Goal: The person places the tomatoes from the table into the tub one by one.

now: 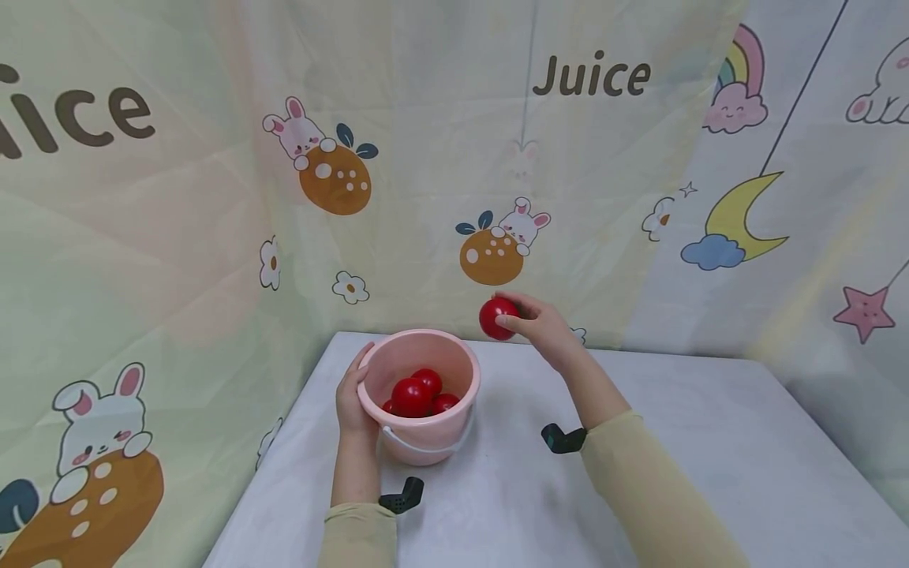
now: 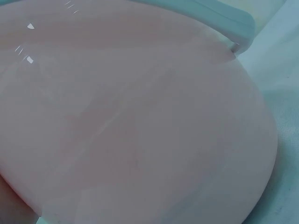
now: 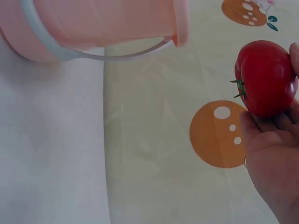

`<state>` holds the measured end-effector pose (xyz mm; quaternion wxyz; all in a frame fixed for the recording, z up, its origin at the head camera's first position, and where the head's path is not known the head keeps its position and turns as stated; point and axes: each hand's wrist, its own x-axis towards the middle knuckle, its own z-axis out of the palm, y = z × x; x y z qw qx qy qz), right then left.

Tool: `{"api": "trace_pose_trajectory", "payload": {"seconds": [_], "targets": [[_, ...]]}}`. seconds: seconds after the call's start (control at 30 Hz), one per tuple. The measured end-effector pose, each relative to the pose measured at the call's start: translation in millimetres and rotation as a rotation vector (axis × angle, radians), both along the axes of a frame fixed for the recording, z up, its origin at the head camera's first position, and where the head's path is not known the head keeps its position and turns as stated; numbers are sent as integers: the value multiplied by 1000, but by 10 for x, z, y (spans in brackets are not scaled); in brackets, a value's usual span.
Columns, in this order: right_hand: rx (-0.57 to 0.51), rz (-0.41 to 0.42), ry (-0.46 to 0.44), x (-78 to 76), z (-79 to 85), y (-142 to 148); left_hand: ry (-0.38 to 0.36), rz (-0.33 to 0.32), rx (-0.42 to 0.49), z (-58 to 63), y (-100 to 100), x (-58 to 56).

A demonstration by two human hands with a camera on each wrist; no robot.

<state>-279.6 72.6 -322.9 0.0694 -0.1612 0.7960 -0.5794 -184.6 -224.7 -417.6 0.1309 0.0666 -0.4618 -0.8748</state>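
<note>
A pink bucket (image 1: pixel 419 430) stands on the table, with several red tomatoes (image 1: pixel 412 397) inside. My left hand (image 1: pixel 353 398) holds the bucket by its left side near the rim. To the right of the bucket and higher than its rim, my right hand (image 1: pixel 545 325) grips a red tomato (image 1: pixel 490 317) between thumb and fingers. Green stem leaves show on this tomato (image 3: pixel 264 79) in the right wrist view. The bucket wall (image 2: pixel 154 121) fills most of the left wrist view, and little of the left hand shows there.
The bucket's pale handle (image 1: pixel 426 451) hangs down at its front. A white cloth covers the table (image 1: pixel 511 489). Printed curtains (image 1: pixel 426 158) with rabbits and fruit hang behind the table and along its sides. Each wrist wears a small black device (image 1: pixel 402 495).
</note>
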Motion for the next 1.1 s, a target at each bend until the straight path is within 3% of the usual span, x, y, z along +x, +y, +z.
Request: {"api": "trace_pose_trajectory", "payload": {"seconds": [0.33,0.73,0.97,1.1], "targets": [[9,153,36,-79,131,-133,11,5,-9,13,5,11],[53,458,5,-110,285,-388,12,0,-13,-3,0,11],[46,587,-68,-143,276,-484,5,-5,-13,-18,-12,4],[98,620,-73,-146,275,-549,4,1,-19,-18,-16,-1]]}}
